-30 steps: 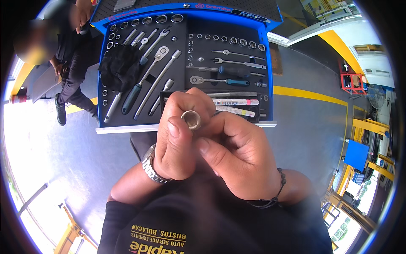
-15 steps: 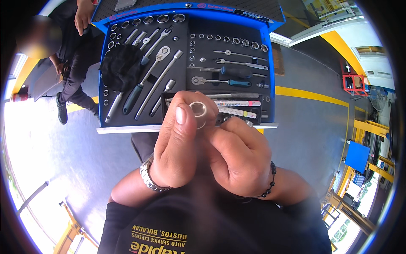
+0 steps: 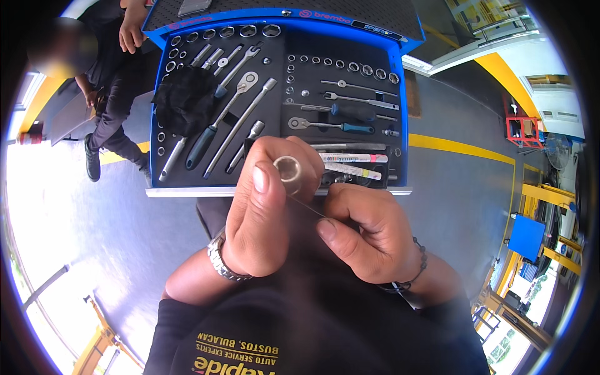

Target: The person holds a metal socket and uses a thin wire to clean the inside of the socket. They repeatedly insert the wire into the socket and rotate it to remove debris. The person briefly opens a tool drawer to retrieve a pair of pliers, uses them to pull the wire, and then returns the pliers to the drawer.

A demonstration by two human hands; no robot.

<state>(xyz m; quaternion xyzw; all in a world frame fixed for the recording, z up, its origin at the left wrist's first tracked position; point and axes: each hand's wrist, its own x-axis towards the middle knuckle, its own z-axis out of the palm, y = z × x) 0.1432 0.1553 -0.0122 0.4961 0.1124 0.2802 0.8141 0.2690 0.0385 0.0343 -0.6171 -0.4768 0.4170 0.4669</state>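
Note:
My left hand (image 3: 265, 206) is closed around a small, pale, hollow ring-shaped piece (image 3: 289, 169), its round opening turned up between thumb and curled fingers. From below the ring a thin strand (image 3: 306, 206) runs to my right hand (image 3: 369, 234), which is closed with the thumb and bent forefinger at the strand's end. What the ring is I cannot make out; most of its body is hidden by my left fingers. Both hands are held up before the front edge of the open blue tool drawer (image 3: 187, 192).
Foam in the drawer holds several sockets (image 3: 248, 30), ratchets (image 3: 331, 125) and extension bars (image 3: 240, 128). A black cloth (image 3: 182, 100) covers part of the left side. Paint markers (image 3: 353, 158) lie in a dark tray behind my hands. Another person (image 3: 115, 94) is at the far left.
My right hand has drawn away to the right from my left, and a thin strand now shows between them. The left hand keeps its hold on the ring.

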